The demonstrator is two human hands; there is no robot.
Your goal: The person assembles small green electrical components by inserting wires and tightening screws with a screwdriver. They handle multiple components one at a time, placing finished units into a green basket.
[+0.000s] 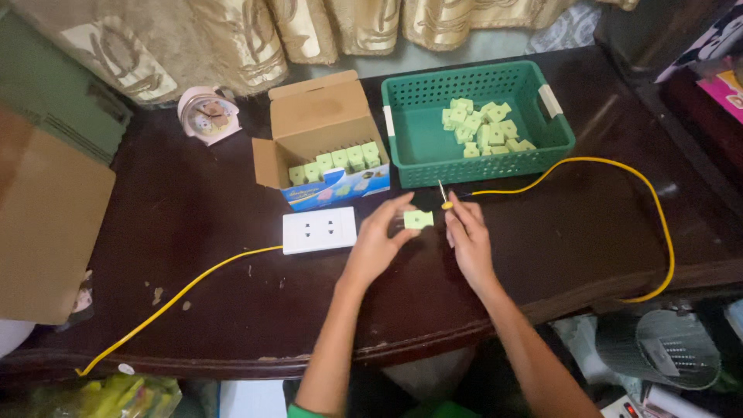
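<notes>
- Green plastic adapter sits pinched in the left hand fingers above the tabletop.
- Right hand fingers close on a yellow-handled probe; its trailing yellow cable could snag the green basket.

Dim, soft overhead light, slightly blurred

The white outlet plate lies on the table and serves as landmark. Just behind it stands the open cardboard box with a row of small plugs in it. Behind and to its right sits the plastic basket, holding a heap of plugs. Behind and to its left stands the alarm clock. Just to its right, the left hand holds one plug; beyond that, the right hand holds a probe tip. A cable runs from its left edge toward the table's front.
</notes>
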